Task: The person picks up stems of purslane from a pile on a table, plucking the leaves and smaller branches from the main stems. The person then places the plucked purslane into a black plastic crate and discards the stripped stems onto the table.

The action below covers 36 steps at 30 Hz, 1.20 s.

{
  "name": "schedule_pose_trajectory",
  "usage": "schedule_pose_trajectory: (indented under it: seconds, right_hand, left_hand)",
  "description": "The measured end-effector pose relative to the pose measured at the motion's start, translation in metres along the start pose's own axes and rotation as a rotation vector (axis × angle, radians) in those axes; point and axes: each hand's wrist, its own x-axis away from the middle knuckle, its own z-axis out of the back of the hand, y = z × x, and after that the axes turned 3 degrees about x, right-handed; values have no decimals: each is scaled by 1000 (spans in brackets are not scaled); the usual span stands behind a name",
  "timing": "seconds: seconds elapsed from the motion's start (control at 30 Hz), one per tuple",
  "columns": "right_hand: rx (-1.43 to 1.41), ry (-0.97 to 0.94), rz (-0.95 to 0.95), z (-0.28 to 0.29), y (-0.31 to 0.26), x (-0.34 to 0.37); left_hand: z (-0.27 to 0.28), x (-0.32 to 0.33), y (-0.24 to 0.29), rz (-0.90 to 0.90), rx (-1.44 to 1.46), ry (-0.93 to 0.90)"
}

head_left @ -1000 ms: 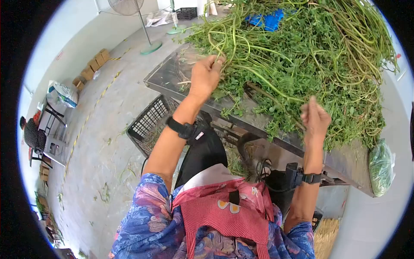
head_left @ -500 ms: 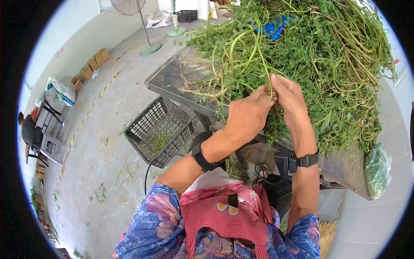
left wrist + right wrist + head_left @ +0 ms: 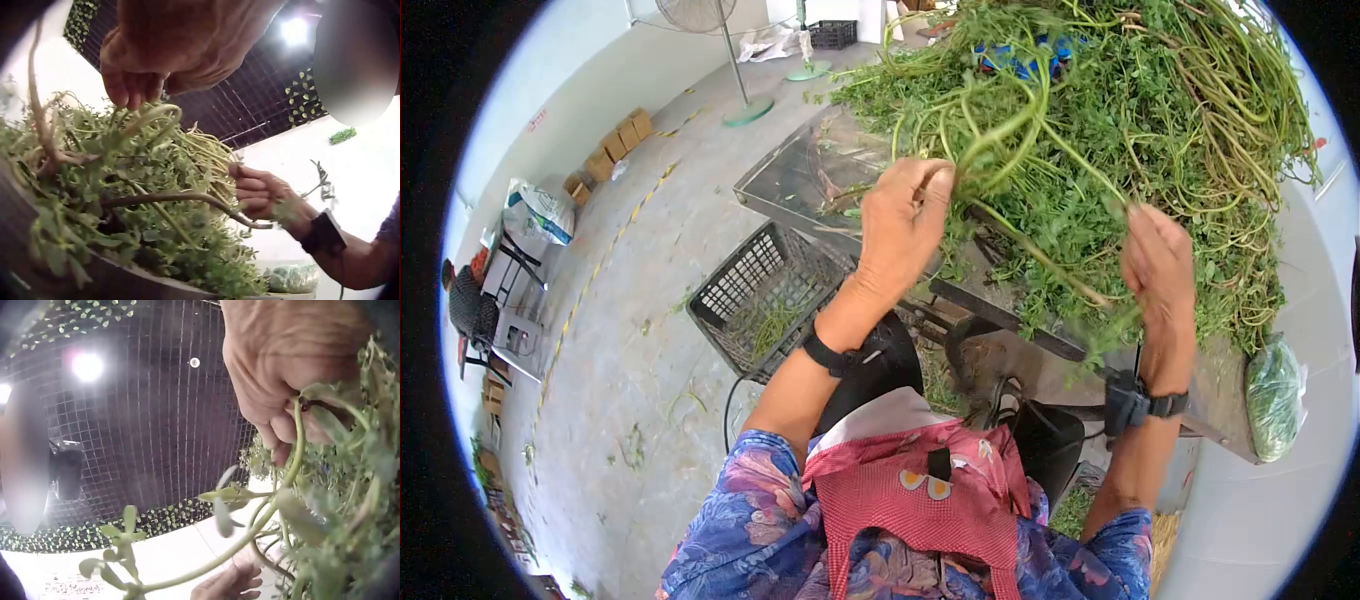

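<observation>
A heap of leafy green plants with long stems [image 3: 1090, 130] covers much of the dark metal table [image 3: 800, 170]. Over the heap's left front, my left hand [image 3: 905, 220] pinches a bunch of curved green stems [image 3: 1000, 150] between thumb and fingers. Farther right, at the heap's front edge, my right hand [image 3: 1162, 262] holds a leafy stem, its fingers curled. In the right wrist view, that leafy stem [image 3: 256, 531] hangs from the fingers in a curve. A brown bent stem [image 3: 187, 197] crosses the plants in the left wrist view.
Below the table's left side stands a black plastic crate [image 3: 750, 300] holding stem scraps. A filled clear bag of greens [image 3: 1275, 400] sits by the table's right end. Blue plastic [image 3: 1020, 58] lies in the heap. A standing fan [image 3: 745, 110] is beyond the table.
My hands came together over the stems half a second ago and are now wide apart again. The left has moved left and the right a little rightward, each with stems.
</observation>
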Motion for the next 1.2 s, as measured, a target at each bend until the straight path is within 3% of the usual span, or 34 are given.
schedule_pose_trajectory:
  seconds: [0.07,0.17,0.2,0.37,0.43,0.47,0.53,0.7,0.77,0.9,0.97,1.0,1.03,1.1,1.17,1.2]
  right_hand:
    - [53,49,4,17,5,13]
    - [87,99,4,41,18,20]
    - [152,115,-8,45,23,22]
    - [214,153,-43,56,46,22]
    - [253,194,-29,63,53,15]
    - [276,248,23,66,54,12]
    - [295,322,123,69,50,6]
    - [216,360,133,65,50,-8]
    - [205,356,132,65,60,-14]
    - [247,301,94,55,61,-17]
    - [646,398,206,50,59,-14]
    - [757,452,388,37,45,-5]
    - [759,447,392,26,33,2]
    - [696,641,622,7,19,17]
    - [615,521,526,-18,14,27]
    - [435,346,343,-41,7,30]
  left_hand:
    - [-5,3,-13,129,86,-40]
    - [-18,9,-21,144,5,-164]
    - [-20,9,-14,236,147,-252]
    - [-29,7,-14,331,508,-369]
    - [-23,-3,-21,258,441,-655]
    - [-21,-6,-22,322,462,-719]
    - [-9,-11,-12,234,341,-709]
    - [12,6,-29,-17,-20,-636]
    - [7,17,-37,34,-42,-639]
    - [-19,26,-35,-86,-227,-399]
    - [-31,19,-25,-24,-343,-352]
    - [-37,18,-23,-21,-344,-345]
    - [-44,17,-21,-52,-345,-286]
    - [-57,16,-15,-113,-344,-177]
    - [-70,16,-2,-109,-327,-169]
    - [-76,16,4,-156,-299,-185]
